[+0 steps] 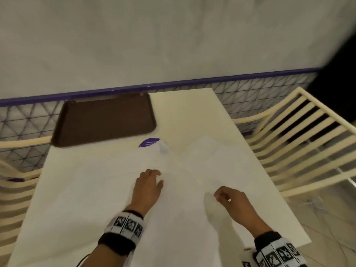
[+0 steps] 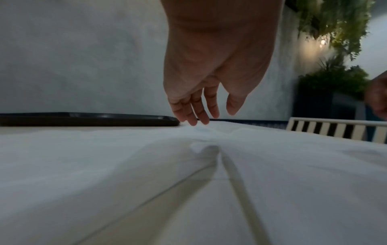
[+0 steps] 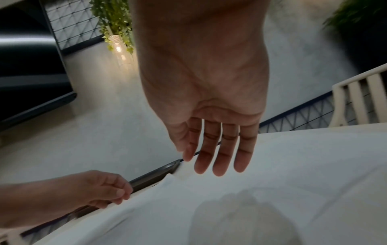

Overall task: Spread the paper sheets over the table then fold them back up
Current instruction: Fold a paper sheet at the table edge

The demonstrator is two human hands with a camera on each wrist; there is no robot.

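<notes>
Two thin white paper sheets lie unfolded on the white table [image 1: 188, 112]. The left sheet [image 1: 92, 182] and the right sheet [image 1: 223, 162] overlap near the middle, where creases run. My left hand [image 1: 152, 178] rests on the left sheet near that overlap; in the left wrist view its relaxed fingertips [image 2: 193, 121] touch the paper [image 2: 125, 165]. My right hand [image 1: 221, 194] hovers just over the right sheet; in the right wrist view it [image 3: 209, 164] shows straight fingers with nothing in them above the paper [image 3: 293, 182].
A dark brown tray [image 1: 104, 120] sits at the table's far left corner. A purple round sticker [image 1: 149, 142] peeks out from under the left sheet. Cream slatted chairs stand to the right [image 1: 308, 143] and left [image 1: 11, 189]. A wall with wire mesh runs behind.
</notes>
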